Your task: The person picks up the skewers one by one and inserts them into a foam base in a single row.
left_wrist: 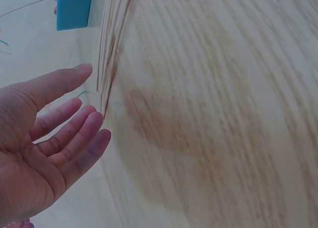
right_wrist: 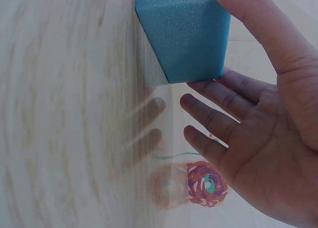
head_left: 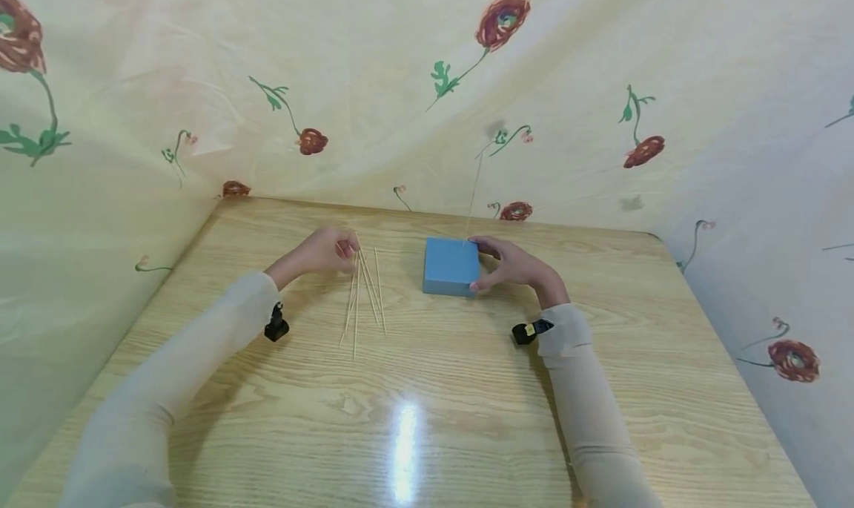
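A blue foam block (head_left: 451, 262) lies on the table, and one thin stick (head_left: 473, 196) stands upright from its top near the back right. My right hand (head_left: 517, 265) holds the block from the right, thumb at the front and index finger at the back; its other fingers are off the block in the right wrist view. Several thin pale sticks (head_left: 356, 308) lie loosely fanned to the left of the block. At their far ends is my left hand (head_left: 327, 248). In the left wrist view, its thumb and relaxed fingers are apart, close beside the sticks (left_wrist: 110, 39), with nothing between them.
The wood-grain table (head_left: 454, 404) carries a bright light reflection near its front. A pale floral sheet (head_left: 373, 70) hangs behind the table and along both sides. Each sleeve has a small black camera, one on the left wrist (head_left: 276, 324) and one on the right (head_left: 527, 333).
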The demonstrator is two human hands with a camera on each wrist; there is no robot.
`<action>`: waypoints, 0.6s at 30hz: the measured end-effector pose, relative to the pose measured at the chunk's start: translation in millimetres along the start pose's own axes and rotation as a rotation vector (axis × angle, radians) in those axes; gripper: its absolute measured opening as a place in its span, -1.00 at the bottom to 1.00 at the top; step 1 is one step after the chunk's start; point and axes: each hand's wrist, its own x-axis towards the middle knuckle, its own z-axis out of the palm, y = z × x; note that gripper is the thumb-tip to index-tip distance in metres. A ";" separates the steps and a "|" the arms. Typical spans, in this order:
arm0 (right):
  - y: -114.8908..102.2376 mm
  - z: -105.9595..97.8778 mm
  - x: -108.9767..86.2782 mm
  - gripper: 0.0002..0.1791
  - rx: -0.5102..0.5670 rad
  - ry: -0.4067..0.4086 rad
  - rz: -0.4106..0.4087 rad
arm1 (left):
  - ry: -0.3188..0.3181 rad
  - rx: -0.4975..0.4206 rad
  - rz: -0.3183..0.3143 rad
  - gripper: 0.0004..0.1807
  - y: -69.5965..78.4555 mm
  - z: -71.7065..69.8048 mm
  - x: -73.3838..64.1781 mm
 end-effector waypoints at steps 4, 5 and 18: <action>0.9 -0.1 -0.4 0.15 -0.003 0.001 -0.001 | -0.011 -0.003 -0.002 -0.59 -4.8 3.5 -1.0; 1.2 -0.1 -0.4 0.15 -0.003 0.002 -0.001 | -0.014 -0.003 -0.008 -0.58 -5.5 4.4 -1.3; 1.2 0.3 0.0 0.15 0.010 0.005 0.000 | -0.035 -0.030 -0.010 -0.59 -11.2 11.5 -2.2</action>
